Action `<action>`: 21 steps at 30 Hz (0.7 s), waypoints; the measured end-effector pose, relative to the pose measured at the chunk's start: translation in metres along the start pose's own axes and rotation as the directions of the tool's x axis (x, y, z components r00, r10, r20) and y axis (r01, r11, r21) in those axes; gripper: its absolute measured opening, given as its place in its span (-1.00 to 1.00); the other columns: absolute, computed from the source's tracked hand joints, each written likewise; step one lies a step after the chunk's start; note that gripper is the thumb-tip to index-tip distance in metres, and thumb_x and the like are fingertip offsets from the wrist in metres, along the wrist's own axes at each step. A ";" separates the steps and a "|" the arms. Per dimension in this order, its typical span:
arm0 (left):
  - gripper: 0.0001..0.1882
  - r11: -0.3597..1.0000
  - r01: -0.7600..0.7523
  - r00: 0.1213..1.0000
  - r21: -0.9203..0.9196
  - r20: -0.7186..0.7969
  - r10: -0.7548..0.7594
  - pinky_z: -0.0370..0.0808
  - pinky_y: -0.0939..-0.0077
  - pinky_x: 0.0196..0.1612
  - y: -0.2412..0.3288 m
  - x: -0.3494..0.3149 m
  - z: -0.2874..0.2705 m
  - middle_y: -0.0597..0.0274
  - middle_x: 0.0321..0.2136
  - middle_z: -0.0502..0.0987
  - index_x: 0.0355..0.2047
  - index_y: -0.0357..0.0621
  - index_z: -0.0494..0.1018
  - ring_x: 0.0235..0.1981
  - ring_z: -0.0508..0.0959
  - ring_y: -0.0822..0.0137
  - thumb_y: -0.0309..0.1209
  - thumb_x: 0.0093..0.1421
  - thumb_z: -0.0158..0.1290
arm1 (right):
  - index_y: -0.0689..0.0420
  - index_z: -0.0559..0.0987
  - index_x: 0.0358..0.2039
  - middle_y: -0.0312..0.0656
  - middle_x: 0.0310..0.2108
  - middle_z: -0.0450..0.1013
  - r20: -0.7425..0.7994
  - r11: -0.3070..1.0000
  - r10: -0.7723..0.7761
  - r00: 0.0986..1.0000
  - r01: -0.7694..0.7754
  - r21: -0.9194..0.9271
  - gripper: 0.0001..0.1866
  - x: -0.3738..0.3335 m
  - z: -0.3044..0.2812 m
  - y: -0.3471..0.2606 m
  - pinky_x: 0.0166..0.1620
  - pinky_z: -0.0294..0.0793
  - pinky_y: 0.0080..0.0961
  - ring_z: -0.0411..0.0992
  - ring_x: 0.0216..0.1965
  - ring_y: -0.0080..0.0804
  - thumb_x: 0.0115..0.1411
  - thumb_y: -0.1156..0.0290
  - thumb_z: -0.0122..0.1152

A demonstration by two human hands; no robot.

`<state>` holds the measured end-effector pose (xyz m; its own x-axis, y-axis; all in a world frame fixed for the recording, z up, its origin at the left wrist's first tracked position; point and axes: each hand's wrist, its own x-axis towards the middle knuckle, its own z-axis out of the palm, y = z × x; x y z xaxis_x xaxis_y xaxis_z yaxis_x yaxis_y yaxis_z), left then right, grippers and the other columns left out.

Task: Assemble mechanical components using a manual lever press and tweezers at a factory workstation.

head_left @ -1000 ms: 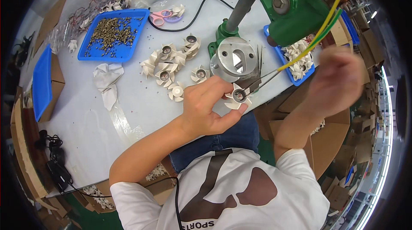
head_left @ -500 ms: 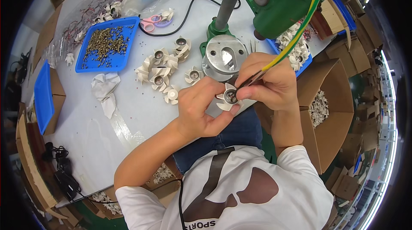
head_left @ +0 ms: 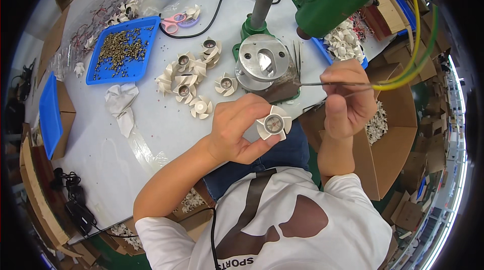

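My left hand (head_left: pixel 237 129) pinches a white fan impeller (head_left: pixel 274 124) by its edge, the round hub opening facing up. Inside the hub, a small reddish spot shows. To its right, my right hand (head_left: pixel 350 98) grips dark, slender tweezers (head_left: pixel 315 84), their tips pointing left and apart from the impeller. A yellow and green strip (head_left: pixel 398 84) bends away from the tweezers' rear to the upper right. Past my left hand, several more impellers (head_left: pixel 184 91) lie on the table, most with hubs up. One impeller (head_left: pixel 201 107) lies hub opening down.
A green press (head_left: pixel 327 5) with a round metal base (head_left: pixel 264 57) stands ahead. At left lies a blue tray (head_left: pixel 91 76) of small brass-coloured parts, with pink scissors (head_left: pixel 170 24) beyond. Impellers fill another blue tray (head_left: pixel 325 53). A cardboard box (head_left: pixel 393 169) stands at right.
My right hand has drawn the tweezers out of the impeller's hub and moved right. My left hand still holds the impeller, now slightly lower and turned.
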<state>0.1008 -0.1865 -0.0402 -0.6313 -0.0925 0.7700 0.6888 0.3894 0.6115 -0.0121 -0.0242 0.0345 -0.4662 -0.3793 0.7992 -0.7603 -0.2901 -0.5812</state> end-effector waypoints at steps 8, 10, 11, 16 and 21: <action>-0.62 0.997 -0.062 0.996 0.040 -0.066 0.064 0.40 0.56 -0.53 0.003 0.004 0.005 0.17 -0.37 0.54 -0.25 -0.24 0.52 -0.55 0.48 0.28 -0.38 -0.09 0.32 | 0.29 0.60 -0.34 -0.17 -0.44 0.47 -0.082 0.989 0.140 0.987 -0.143 -0.029 -0.89 -0.021 -0.003 0.034 -0.40 0.24 -0.65 0.25 -0.48 -0.48 0.14 0.54 0.19; -0.62 0.996 -0.068 0.995 0.061 -0.069 0.072 0.39 0.57 -0.53 0.003 0.004 0.004 0.18 -0.37 0.53 -0.25 -0.22 0.53 -0.56 0.47 0.28 -0.37 -0.09 0.32 | 0.28 0.59 -0.35 -0.20 -0.45 0.45 -0.096 0.986 0.161 0.982 -0.165 -0.034 -0.91 -0.024 -0.005 0.040 -0.39 0.24 -0.65 0.24 -0.49 -0.49 0.17 0.54 0.16; -0.62 0.996 -0.064 0.995 0.061 -0.072 0.068 0.39 0.57 -0.53 0.003 0.004 0.004 0.18 -0.37 0.53 -0.25 -0.22 0.53 -0.56 0.47 0.28 -0.37 -0.09 0.32 | 0.28 0.59 -0.35 -0.20 -0.45 0.45 -0.093 0.985 0.165 0.982 -0.168 -0.033 -0.91 -0.027 -0.006 0.044 -0.39 0.24 -0.65 0.24 -0.49 -0.49 0.17 0.54 0.16; -0.62 0.991 -0.053 0.995 0.119 -0.077 0.063 0.38 0.58 -0.54 0.004 0.003 0.002 0.19 -0.38 0.53 -0.26 -0.20 0.54 -0.58 0.45 0.28 -0.36 -0.11 0.33 | 0.28 0.58 -0.36 -0.21 -0.45 0.44 -0.157 0.972 0.221 0.963 -0.230 -0.039 -0.90 -0.046 -0.010 0.062 -0.38 0.23 -0.68 0.23 -0.50 -0.51 0.22 0.54 0.11; -0.64 0.996 -0.020 0.996 0.084 -0.085 0.027 0.37 0.59 -0.55 0.003 0.003 0.001 0.21 -0.40 0.53 -0.29 -0.22 0.53 -0.60 0.43 0.31 -0.38 -0.10 0.32 | 0.27 0.58 -0.37 -0.18 -0.42 0.46 -0.252 0.923 0.368 0.895 -0.318 0.219 -0.88 -0.064 -0.009 0.081 -0.39 0.21 -0.71 0.22 -0.52 -0.55 0.25 0.54 0.10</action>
<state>0.1008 -0.1843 -0.0365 -0.5800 -0.1597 0.7988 0.6685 0.4670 0.5788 -0.0482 -0.0162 -0.0624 -0.8112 -0.2245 0.5399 -0.4542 -0.3397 -0.8236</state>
